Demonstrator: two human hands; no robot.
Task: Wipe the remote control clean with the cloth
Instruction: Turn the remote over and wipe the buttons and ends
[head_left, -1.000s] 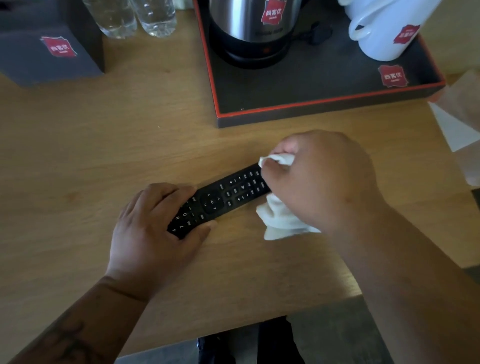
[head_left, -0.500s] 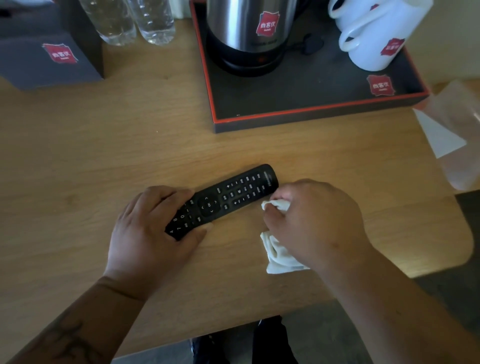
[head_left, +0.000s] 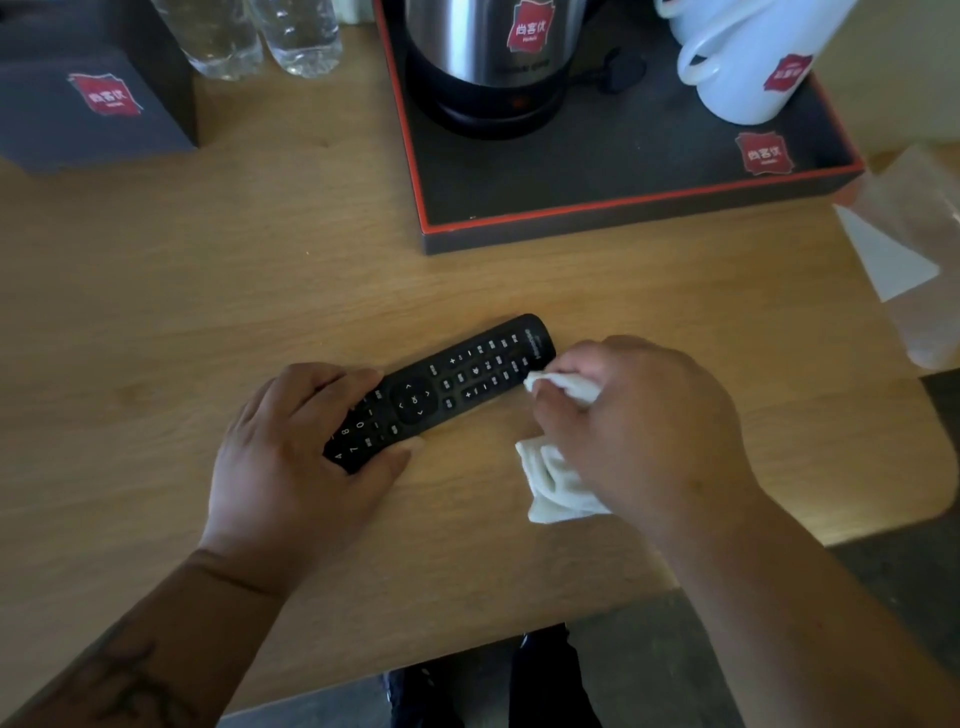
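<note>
Black remote control (head_left: 447, 387) lying flat on wooden table (head_left: 208, 291); left hand (head_left: 296, 457) gripping its near end, right hand (head_left: 639, 431) clenching white cloth (head_left: 558, 480) against far end.

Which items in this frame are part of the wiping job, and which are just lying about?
In use: remote, pinned to the table by the left hand; cloth, bunched in the right hand.

Lying about: tray, kettle, mugs, two bottles, dark box.
</note>
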